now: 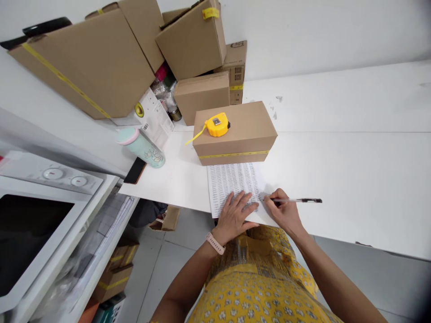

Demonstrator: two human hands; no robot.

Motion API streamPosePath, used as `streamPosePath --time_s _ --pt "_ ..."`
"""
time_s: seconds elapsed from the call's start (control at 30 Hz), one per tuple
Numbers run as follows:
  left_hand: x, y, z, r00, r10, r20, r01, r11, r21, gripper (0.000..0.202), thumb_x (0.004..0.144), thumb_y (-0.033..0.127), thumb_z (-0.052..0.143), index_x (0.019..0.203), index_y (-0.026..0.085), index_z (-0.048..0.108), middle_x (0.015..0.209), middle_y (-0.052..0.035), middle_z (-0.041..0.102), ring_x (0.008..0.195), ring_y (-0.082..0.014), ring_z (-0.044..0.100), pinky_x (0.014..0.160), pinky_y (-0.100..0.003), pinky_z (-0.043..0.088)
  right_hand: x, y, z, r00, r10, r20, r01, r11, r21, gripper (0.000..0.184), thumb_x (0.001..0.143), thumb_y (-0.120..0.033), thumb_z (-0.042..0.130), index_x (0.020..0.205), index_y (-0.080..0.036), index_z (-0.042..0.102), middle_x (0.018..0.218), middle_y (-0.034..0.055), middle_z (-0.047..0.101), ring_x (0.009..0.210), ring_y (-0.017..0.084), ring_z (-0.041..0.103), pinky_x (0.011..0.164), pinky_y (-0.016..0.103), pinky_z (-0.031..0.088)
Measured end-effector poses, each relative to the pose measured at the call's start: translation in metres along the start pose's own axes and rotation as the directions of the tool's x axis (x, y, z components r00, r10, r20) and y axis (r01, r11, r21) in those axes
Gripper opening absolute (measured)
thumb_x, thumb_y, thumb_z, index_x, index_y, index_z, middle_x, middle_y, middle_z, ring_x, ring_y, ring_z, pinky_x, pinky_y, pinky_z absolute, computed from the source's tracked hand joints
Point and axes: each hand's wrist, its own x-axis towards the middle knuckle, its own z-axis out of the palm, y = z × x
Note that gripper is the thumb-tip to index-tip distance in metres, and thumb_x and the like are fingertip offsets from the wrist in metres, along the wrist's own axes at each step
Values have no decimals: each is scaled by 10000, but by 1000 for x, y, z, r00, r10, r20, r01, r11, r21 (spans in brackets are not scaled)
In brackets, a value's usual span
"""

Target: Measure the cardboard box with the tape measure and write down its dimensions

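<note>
A sheet of paper (232, 181) covered in columns of writing lies at the front edge of the white table. Flat on its lower part rests my left hand (235, 214), fingers spread, with a pink band on the wrist. My right hand (283, 211) grips a pen (305, 200), its tip at the sheet's right side. Just behind the paper stands a closed cardboard box (235, 143) with a yellow tape strip along its front. On top of that box sits a yellow tape measure (217, 124), a short length of its blade pulled out to the left.
Several cardboard boxes (191, 45) are stacked at the back left. A mint tumbler (143, 148) tilts in view beside a dark phone-like slab (135, 171) near the table's left edge. Lower left is a white microwave (37, 224) on a shelf. The white table (346, 179) extends right.
</note>
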Motion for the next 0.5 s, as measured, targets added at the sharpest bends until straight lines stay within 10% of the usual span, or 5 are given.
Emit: streamPosePath --time_s 0.5 --pt "0 1 0 1000 -2 6 2 1000 -2 641 969 673 456 1456 261 519 1624 -71 414 1530 -288 308 1258 -553 232 -1 -1 0 1000 8 -27 -8 1000 -6 262 841 -376 659 693 -247 485 545 -35 480 504 129 419 468 258 331"
